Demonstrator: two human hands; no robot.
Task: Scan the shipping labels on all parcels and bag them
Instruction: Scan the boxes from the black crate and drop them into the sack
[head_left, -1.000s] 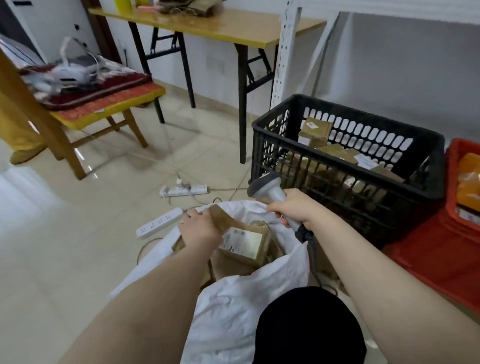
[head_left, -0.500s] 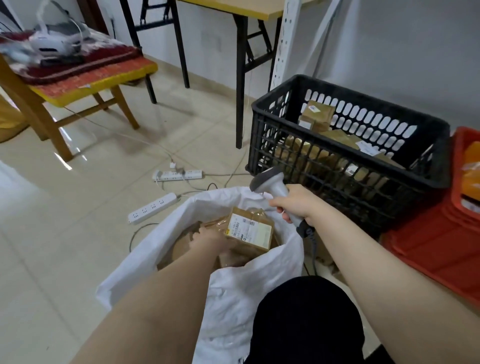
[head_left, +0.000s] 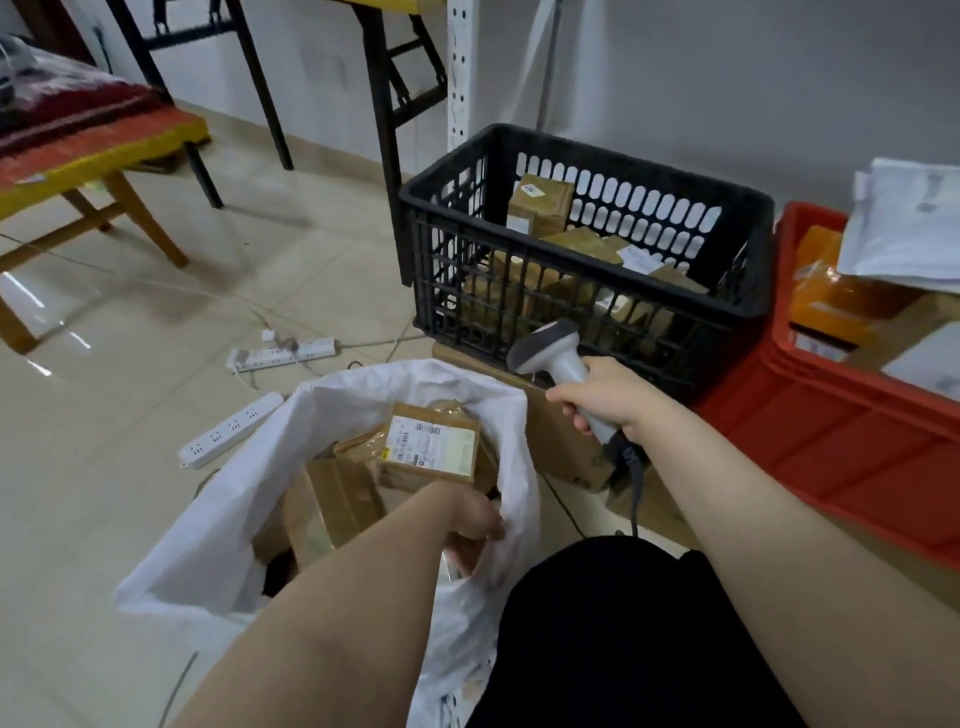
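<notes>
A white bag stands open on the floor in front of me, holding several brown parcels. On top lies a parcel with a white shipping label, face up. My left hand is inside the bag at its near rim, just below that parcel; its fingers point down and are hidden. My right hand grips the handle of a grey barcode scanner, held to the right of the bag's mouth, its head pointing left. A black crate behind it contains several more brown parcels.
A red crate with orange and white packages stands at the right. Flat cardboard lies under the black crate. Two power strips and cables lie on the tiles. A wooden stool is at the left, table legs and a white post behind.
My left hand lowered the labelled parcel into the bag and drew back towards the near rim; the parcel now lies on the others. The scanner stayed beside the bag.
</notes>
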